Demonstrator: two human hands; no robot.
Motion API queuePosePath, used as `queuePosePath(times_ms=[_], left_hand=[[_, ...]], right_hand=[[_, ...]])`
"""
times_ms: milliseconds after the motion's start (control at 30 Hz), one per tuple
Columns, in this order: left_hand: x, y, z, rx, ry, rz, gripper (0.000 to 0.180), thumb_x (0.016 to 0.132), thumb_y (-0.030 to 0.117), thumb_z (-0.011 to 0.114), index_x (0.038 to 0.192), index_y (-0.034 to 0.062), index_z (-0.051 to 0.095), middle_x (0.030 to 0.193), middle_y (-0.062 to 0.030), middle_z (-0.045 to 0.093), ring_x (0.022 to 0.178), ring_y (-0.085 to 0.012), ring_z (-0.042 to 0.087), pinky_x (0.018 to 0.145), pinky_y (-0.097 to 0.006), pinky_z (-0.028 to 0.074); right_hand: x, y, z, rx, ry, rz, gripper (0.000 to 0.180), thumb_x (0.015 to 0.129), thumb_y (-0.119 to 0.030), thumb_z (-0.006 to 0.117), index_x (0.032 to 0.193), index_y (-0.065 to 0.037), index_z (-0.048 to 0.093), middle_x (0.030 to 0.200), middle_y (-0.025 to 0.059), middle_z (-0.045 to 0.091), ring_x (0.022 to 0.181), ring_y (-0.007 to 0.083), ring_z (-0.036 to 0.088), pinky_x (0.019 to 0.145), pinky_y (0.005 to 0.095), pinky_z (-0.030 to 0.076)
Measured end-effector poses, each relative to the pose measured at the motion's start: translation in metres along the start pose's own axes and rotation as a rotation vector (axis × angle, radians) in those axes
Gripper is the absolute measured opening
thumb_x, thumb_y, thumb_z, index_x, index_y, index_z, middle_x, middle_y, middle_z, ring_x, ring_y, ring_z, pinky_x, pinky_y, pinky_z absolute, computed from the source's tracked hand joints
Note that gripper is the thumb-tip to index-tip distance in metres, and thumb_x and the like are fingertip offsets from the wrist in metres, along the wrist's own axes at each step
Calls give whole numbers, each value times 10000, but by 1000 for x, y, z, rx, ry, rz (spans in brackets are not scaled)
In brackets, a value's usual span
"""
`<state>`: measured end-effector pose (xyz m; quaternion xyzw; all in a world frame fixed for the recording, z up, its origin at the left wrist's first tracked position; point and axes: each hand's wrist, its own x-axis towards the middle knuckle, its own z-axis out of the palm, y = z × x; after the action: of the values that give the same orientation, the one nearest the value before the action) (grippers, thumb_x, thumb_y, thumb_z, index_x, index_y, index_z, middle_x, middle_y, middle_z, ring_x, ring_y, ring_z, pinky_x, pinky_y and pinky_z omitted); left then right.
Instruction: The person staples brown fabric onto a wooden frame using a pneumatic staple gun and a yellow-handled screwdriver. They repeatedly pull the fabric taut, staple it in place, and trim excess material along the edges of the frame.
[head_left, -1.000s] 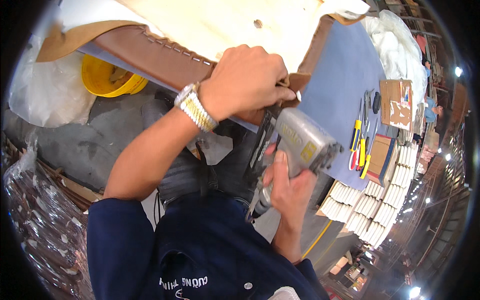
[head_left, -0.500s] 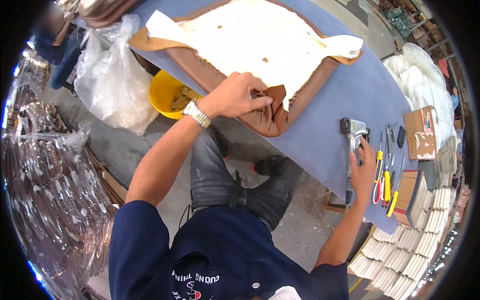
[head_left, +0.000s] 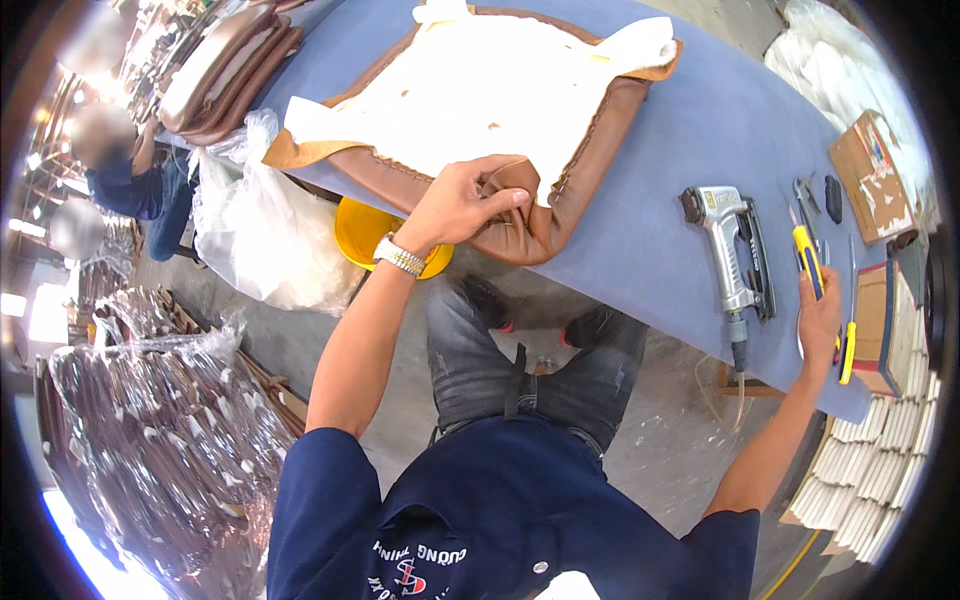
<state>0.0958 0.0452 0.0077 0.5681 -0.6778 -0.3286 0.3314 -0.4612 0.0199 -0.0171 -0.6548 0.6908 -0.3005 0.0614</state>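
Note:
My left hand, a metal-band watch on its wrist, pinches a folded flap of brown leather at the near corner of an upholstered cushion panel. The panel lies on the blue table with its white padded underside up and a stitched brown border. At the table's right side my right hand is closed at the lower end of a yellow-and-dark handled screwdriver. A long yellow-handled screwdriver lies beside that hand, and other tools are partly hidden under it.
A pneumatic stapler with a hose lies on the blue table. Beyond the tools sit cardboard boxes. A yellow bucket and clear plastic bags stand left of the table. Another person is at the far left.
My right hand has left the stapler and moved right to the hand tools, closing at a yellow handle. My left hand still pinches the leather flap. The view has shifted.

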Motion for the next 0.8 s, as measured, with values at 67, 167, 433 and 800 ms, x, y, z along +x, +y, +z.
queuePosePath(times_ms=[67,167,433,800], left_hand=[[0,0,-1,-23,-2,4,506,938,237,773,1373,9,651,1152,-132,759,1063,-170,675,973,-330,515],[2,-3,-2,81,9,25,496,946,146,718,1421,40,622,1134,-115,744,1046,-145,638,980,-323,497],[-7,8,-3,1,23,106,628,860,30,642,1482,88,578,1310,-100,691,1166,-157,610,1055,-329,461],[-11,2,0,13,34,146,615,852,8,608,1463,76,591,1407,-125,668,1296,-223,620,1125,-355,442]], right_hand=[[-34,-88,-30,79,-140,87,237,979,-135,663,1143,-12,545,965,117,611,885,196,557,843,340,472],[-95,-176,-38,228,-287,-95,290,905,-99,682,1147,-37,534,930,124,634,847,204,622,801,340,503],[-149,-248,20,25,-461,-476,555,909,-245,766,1439,-246,599,868,71,550,657,252,659,564,384,547],[-141,-271,23,-208,-304,-621,510,871,-165,734,1371,-197,643,897,58,509,636,188,652,510,332,545]])
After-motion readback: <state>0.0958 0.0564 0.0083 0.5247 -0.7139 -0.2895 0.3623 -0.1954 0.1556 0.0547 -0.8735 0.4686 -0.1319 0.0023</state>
